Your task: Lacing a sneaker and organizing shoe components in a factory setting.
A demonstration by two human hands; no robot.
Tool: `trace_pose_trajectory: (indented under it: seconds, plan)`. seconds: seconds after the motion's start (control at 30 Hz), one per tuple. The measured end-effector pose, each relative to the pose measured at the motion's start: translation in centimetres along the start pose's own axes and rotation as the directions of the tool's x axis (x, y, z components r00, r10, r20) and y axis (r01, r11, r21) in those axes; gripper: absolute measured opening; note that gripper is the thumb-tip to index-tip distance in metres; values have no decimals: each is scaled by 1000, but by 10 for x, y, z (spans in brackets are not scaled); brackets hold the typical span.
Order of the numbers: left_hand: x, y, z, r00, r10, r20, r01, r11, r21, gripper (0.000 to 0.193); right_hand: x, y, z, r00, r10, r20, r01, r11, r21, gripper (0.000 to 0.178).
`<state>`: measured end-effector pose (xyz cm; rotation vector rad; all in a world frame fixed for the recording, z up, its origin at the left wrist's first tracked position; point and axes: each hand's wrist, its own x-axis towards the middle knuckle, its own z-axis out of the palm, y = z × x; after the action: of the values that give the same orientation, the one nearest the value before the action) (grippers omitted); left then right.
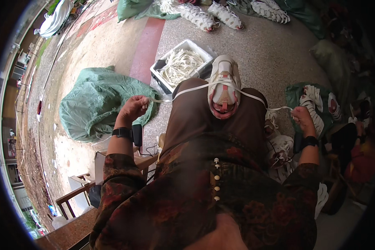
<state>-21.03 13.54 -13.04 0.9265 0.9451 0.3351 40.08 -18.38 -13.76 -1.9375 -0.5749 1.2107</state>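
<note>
A white and beige sneaker (224, 68) with red trim rests between my knees, toe pointing away and collar toward me. One flat white shoelace (189, 89) crosses its front and stretches out to both sides. My left hand (134, 107), raised at the left of my lap, pinches one end between closed fingers. The other end runs over my right knee to my right hand (303, 116), closed on it at the far side. Neither hand touches the sneaker. How the lace passes through the eyelets is too small to tell.
A white bin (188, 45) of loose laces stands beyond my left knee. A green sack (91, 104) sits at the left. Laced sneakers (198, 17) lie at the far edge, and more shoes (281, 148) are piled beside my right leg. Another person's arm (359, 129) shows at the right.
</note>
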Motion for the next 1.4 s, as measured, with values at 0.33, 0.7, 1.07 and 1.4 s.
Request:
trace_pose_trajectory:
  seconds: [0.33, 0.7, 1.07, 1.4]
  plan:
    - [117, 31, 215, 922, 64, 382, -241, 866, 437, 17, 58, -89, 191, 749, -641, 169, 652, 758, -12, 7]
    - [107, 25, 223, 973, 167, 159, -195, 964, 180, 15, 59, -78, 222, 713, -674, -193, 559, 712, -424, 16]
    - [109, 17, 229, 963, 258, 80, -270, 943, 197, 13, 36, -121, 231, 743, -666, 60, 451, 433, -780, 8]
    - [119, 8, 225, 942, 333, 35, -322, 871, 371, 11, 66, -92, 228, 760, -641, -104, 429, 615, -662, 11]
